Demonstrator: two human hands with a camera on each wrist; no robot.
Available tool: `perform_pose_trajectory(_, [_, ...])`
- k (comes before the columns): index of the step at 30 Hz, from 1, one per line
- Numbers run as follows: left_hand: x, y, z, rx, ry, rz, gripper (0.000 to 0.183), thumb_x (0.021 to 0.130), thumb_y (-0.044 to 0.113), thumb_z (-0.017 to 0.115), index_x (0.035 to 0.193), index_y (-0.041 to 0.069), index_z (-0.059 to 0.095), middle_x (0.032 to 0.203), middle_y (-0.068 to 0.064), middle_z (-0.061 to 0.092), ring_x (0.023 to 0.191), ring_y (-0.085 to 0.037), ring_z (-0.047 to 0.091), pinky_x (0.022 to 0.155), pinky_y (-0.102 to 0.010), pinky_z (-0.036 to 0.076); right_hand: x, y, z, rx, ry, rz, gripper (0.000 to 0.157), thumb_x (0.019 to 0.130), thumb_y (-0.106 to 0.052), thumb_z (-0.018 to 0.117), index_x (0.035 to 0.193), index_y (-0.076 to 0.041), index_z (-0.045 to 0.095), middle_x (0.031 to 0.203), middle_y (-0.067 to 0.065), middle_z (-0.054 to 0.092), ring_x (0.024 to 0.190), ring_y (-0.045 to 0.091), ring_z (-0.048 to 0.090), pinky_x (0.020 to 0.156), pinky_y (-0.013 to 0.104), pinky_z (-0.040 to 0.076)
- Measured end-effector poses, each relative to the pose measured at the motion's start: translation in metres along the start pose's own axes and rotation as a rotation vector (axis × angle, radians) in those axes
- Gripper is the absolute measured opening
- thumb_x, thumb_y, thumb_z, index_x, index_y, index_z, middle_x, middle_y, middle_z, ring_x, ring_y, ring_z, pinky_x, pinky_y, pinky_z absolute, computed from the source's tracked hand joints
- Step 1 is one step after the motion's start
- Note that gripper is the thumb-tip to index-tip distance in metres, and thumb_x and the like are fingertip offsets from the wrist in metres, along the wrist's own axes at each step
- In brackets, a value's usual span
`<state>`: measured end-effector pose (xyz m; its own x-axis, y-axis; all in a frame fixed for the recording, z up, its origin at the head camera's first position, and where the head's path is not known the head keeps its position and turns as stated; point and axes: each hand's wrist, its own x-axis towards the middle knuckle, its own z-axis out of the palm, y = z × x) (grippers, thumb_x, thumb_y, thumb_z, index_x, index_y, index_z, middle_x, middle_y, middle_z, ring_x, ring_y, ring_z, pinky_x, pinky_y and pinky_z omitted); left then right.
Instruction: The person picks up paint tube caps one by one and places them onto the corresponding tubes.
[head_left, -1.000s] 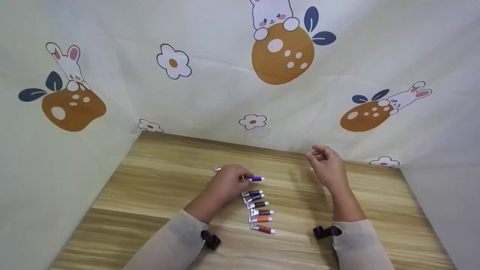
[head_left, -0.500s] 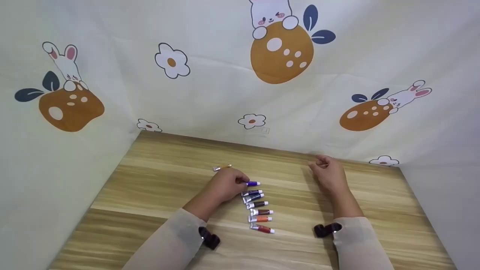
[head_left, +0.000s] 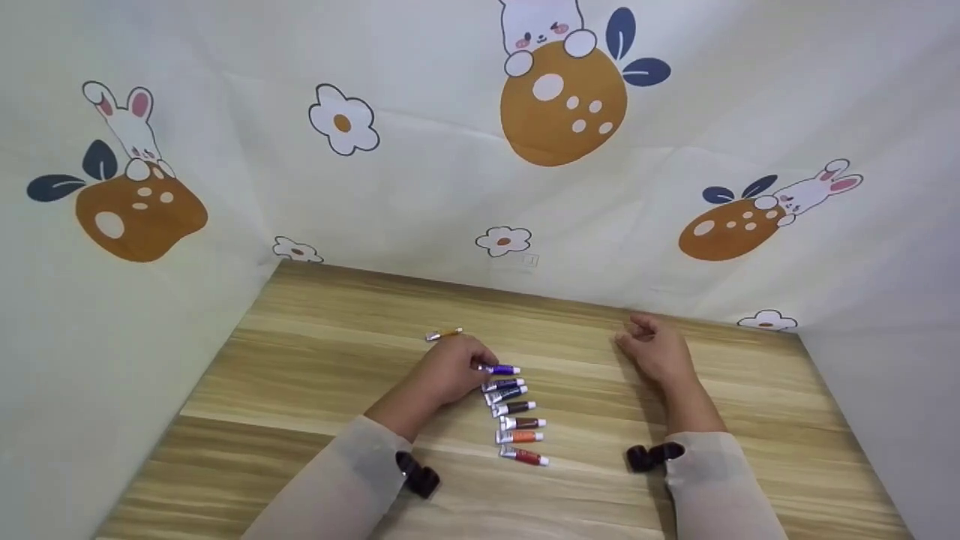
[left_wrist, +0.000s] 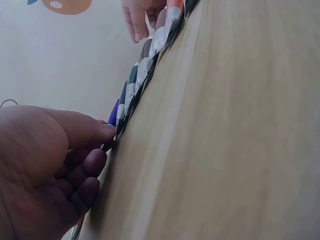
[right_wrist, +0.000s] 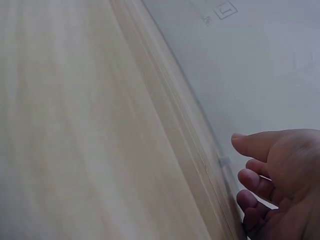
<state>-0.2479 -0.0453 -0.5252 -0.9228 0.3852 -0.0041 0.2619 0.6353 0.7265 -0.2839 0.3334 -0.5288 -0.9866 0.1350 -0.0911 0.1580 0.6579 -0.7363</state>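
Observation:
My left hand (head_left: pixel 450 367) pinches the crimped silver end of a purple paint tube (head_left: pixel 505 370) between thumb and fingertips. That tube lies at the far end of a column of several small paint tubes, their white caps pointing right. Nearer follow dark blue tubes (head_left: pixel 508 391), a dark brown tube (head_left: pixel 515 409), a brown tube (head_left: pixel 525 424), an orange tube (head_left: pixel 525 436) and a red tube (head_left: pixel 526 456). In the left wrist view the hand (left_wrist: pixel 45 155) hides most of the purple tube (left_wrist: pixel 113 113). Holding nothing, my right hand (head_left: pixel 657 351) hovers loosely curled near the table's back edge.
One yellow-ochre paint tube (head_left: pixel 445 334) lies apart, beyond the left hand. The wood-grain table (head_left: pixel 300 375) ends at a pale patterned cloth wall (head_left: pixel 420 187) behind and at both sides. A black wrist camera (head_left: pixel 418 475) sits on each sleeve.
My left hand has brought the purple tube nearer to the column, beside the dark blue tubes, uncovering the ochre tube. The right hand has moved down slightly.

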Motion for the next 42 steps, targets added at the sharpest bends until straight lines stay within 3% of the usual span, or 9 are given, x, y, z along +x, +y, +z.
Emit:
perform_pose_trajectory(6, [0.0,0.0,-0.002,-0.001,-0.026,0.018,0.021,0.089,0.005,0.079,0.108,0.014,0.082,0.106,-0.003,0.075,0.094,-0.015,0.064,0.089,-0.038,0.057,0.0,0.001,0.0,-0.045,-0.042,0.01,0.064,0.101,-0.032,0.074,0.154,-0.003,0.054,0.142,0.021,0.066,0.134,0.035,0.062,0.115,0.049,0.048])
perform_pose_trajectory(13, [0.0,-0.001,-0.003,-0.006,-0.039,0.007,0.015,0.096,0.016,0.078,0.11,0.016,0.082,0.108,-0.001,0.075,0.096,-0.013,0.064,0.09,-0.038,0.056,0.001,0.003,0.0,-0.134,-0.064,-0.053,0.052,0.106,-0.03,0.066,0.15,-0.004,0.06,0.14,0.021,0.069,0.134,0.039,0.063,0.115,0.054,0.048])
perform_pose_trajectory(23, [0.0,-0.002,-0.003,-0.004,-0.023,-0.001,0.015,0.102,0.027,0.073,0.113,0.019,0.081,0.111,0.001,0.074,0.103,-0.016,0.068,0.096,-0.04,0.057,0.001,0.003,0.005,-0.164,-0.02,-0.048,0.039,0.106,-0.028,0.065,0.138,-0.007,0.071,0.133,0.019,0.073,0.129,0.038,0.065,0.112,0.054,0.05])
perform_pose_trajectory(30, [0.0,-0.001,-0.005,-0.063,-0.004,-0.041,0.019,0.101,0.028,0.074,0.118,0.021,0.078,0.115,0.002,0.074,0.107,-0.016,0.069,0.099,-0.041,0.058,0.001,0.001,0.004,-0.158,-0.013,-0.032,0.033,0.106,-0.028,0.064,0.13,-0.008,0.075,0.133,0.02,0.073,0.129,0.038,0.065,0.113,0.054,0.049])
perform_pose_trajectory(37, [0.003,-0.005,-0.011,-0.102,0.13,-0.043,0.026,0.099,0.019,0.076,0.124,0.019,0.077,0.128,-0.001,0.074,0.119,-0.022,0.069,0.108,-0.045,0.056,0.002,0.003,0.005,-0.167,-0.003,-0.034,0.031,0.106,-0.033,0.065,0.123,-0.01,0.077,0.125,0.016,0.075,0.12,0.034,0.067,0.107,0.051,0.051])
perform_pose_trajectory(42, [0.004,-0.013,-0.019,-0.016,0.254,-0.098,0.035,0.095,0.018,0.08,0.128,0.027,0.076,0.137,0.003,0.073,0.13,-0.024,0.063,0.114,-0.047,0.051,0.002,0.006,0.006,-0.17,-0.005,-0.033,0.032,0.106,-0.033,0.065,0.124,-0.01,0.077,0.125,0.015,0.075,0.12,0.034,0.067,0.108,0.05,0.051])
